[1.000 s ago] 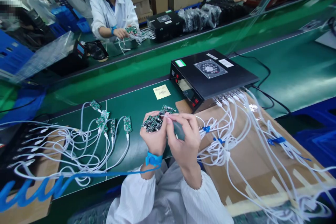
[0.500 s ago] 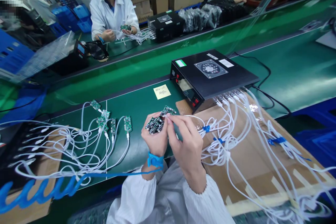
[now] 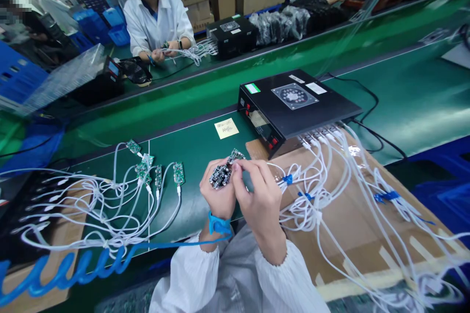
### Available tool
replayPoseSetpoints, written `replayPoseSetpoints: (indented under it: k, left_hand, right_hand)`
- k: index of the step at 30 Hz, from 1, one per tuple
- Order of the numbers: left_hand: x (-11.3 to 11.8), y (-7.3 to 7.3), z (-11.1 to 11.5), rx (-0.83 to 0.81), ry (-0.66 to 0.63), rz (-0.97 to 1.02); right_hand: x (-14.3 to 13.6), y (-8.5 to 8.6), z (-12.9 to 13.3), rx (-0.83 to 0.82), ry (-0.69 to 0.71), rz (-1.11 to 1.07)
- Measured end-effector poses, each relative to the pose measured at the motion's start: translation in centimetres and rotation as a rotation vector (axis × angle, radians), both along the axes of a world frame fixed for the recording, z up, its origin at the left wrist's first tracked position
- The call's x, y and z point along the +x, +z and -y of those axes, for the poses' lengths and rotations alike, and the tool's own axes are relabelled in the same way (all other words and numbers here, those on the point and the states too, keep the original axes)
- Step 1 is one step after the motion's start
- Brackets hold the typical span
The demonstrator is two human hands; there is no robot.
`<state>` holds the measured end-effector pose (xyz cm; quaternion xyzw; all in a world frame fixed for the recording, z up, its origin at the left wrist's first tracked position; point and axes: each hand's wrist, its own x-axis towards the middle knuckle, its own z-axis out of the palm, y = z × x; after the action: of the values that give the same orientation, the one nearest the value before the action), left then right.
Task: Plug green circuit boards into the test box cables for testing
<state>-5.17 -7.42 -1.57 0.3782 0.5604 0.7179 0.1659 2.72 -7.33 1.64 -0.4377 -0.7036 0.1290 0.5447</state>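
My left hand [image 3: 219,200] is closed around several small circuit boards [image 3: 221,176] bunched together, their component sides showing. It wears a blue wrist strap [image 3: 219,224] with a coiled cord. My right hand [image 3: 261,195] pinches with thumb and forefinger at the right edge of the bunch, by a board [image 3: 236,154] that sticks up and away from the rest. Its fingertips partly cover that board's lower end. To the left, several green circuit boards [image 3: 178,173] lie on the green mat [image 3: 194,146], white cables plugged into them.
A black box with a fan [image 3: 297,100] stands behind and to the right, white cables [image 3: 316,195] running from it over a cardboard sheet [image 3: 352,239]. A yellow note [image 3: 226,128] lies on the mat. The blue coiled cord [image 3: 73,269] crosses the lower left. Across the bench, a co-worker [image 3: 157,24] handles cables.
My left hand has shifted slightly right and turned, so the bunch of circuit boards looks narrower. My right hand stays at its edge. The co-worker's hands have come together.
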Motion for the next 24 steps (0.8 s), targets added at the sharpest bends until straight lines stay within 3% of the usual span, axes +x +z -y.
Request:
replayPoseSetpoints:
  k: [24]
  left_hand:
    - [-0.9,-1.2,-0.5,0.090,-0.012,-0.337]
  right_hand:
    - [-0.3,-0.9,-0.8,0.007,-0.031,0.006]
